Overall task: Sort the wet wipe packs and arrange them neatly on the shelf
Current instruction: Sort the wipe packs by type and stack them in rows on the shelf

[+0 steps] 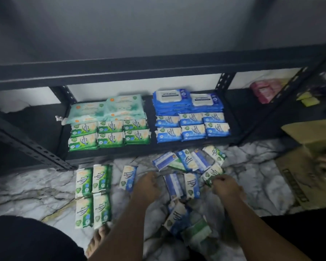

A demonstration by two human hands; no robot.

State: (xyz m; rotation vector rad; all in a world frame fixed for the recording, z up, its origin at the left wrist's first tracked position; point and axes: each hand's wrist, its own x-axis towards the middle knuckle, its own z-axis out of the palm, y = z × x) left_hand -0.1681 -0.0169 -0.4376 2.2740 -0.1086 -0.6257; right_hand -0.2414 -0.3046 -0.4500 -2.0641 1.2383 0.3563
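Right grip: my right hand (pixel 227 187) pinches the near edge of a small green-and-white soft plastic wipe pack (pixel 212 173) at the right side of the floor heap; fingers curled onto it.
Left grip: my left hand (pixel 147 186) is down at the floor with its fingers bent, just right of a lone small blue-and-white wipe pack (pixel 129 178); I cannot tell whether it holds anything.
Handling: I judge these packs light, soft and a little slick in their film; they should bend if taken by a corner; better taken across the short sides, thumb on the face, so the pack stays flat.
Unsorted: a loose heap of mixed blue and green small packs (pixel 188 162) on the white marbled floor (pixel 36 185), just near of the shelf edge; more lie between my forearms.
Sorted on floor: four green packs in a two-by-two block (pixel 92 196), near left.
Black metal shelf (pixel 151 129), left half: large mint-green packs (pixel 107 108) far; two rows of small green packs (pixel 109 134) near.
Shelf, right half: large blue packs with white lids (pixel 186 101) far; two rows of small blue packs (pixel 192 127) near.
Brown cardboard box (pixel 297 178): right of the heap; its contents are not visible.
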